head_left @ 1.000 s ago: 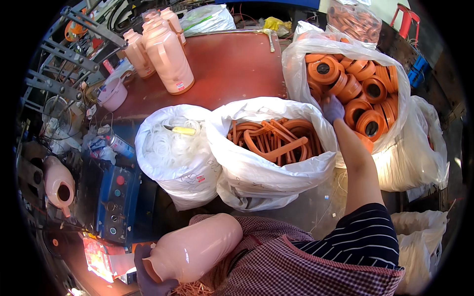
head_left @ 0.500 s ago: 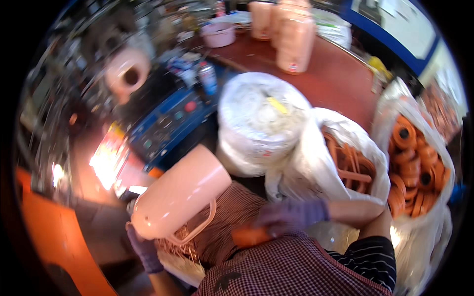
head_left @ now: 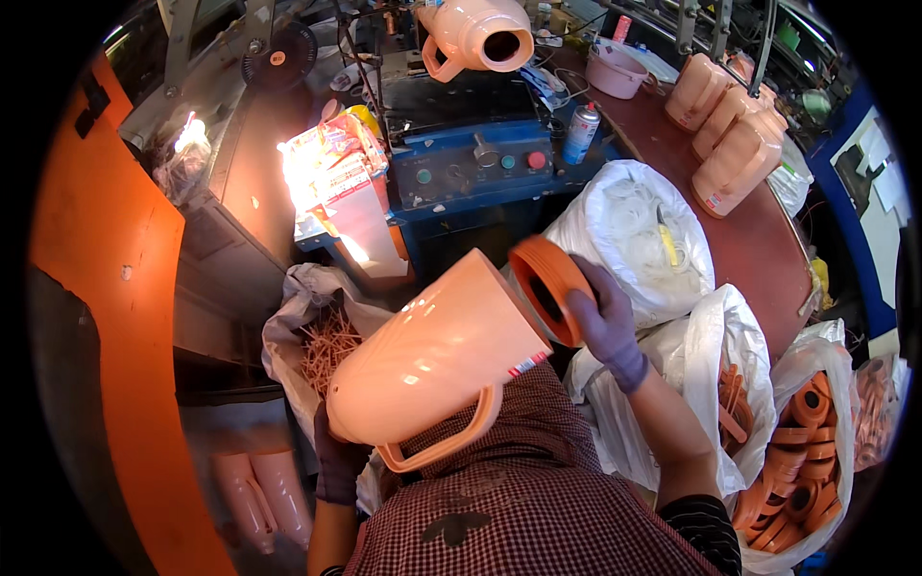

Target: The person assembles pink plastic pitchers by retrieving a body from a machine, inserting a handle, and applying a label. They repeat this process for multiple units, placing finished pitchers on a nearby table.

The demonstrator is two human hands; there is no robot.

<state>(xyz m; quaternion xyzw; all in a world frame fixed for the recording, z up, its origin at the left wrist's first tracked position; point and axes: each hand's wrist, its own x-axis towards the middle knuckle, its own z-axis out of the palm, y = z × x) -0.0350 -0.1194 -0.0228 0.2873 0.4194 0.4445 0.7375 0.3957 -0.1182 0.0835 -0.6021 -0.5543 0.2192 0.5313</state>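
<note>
The right hand wore a purple glove. Its fingers were curled around an orange ring and held it against the open top of a big peach jug. The left hand, also in a purple glove, was closed on the bottom of the jug, which mostly hid it. The jug lay tilted over the person's lap, with its handle pointing down toward the checked apron.

Just past the jug sat a white bag of thin orange sticks. On the right side were more white bags. One held white stuff, one held orange strips, and one was full of orange rings.

In front of the person stood a blue machine with round buttons on it. A spray can stood beside it. Another peach jug sat up on top of the machine with its mouth open. A dark red table ran along the right, and a row of peach jugs and a pink bowl stood on it. A bright light shone on the left, near a big orange wall. A small black fan hung farther back.
</note>
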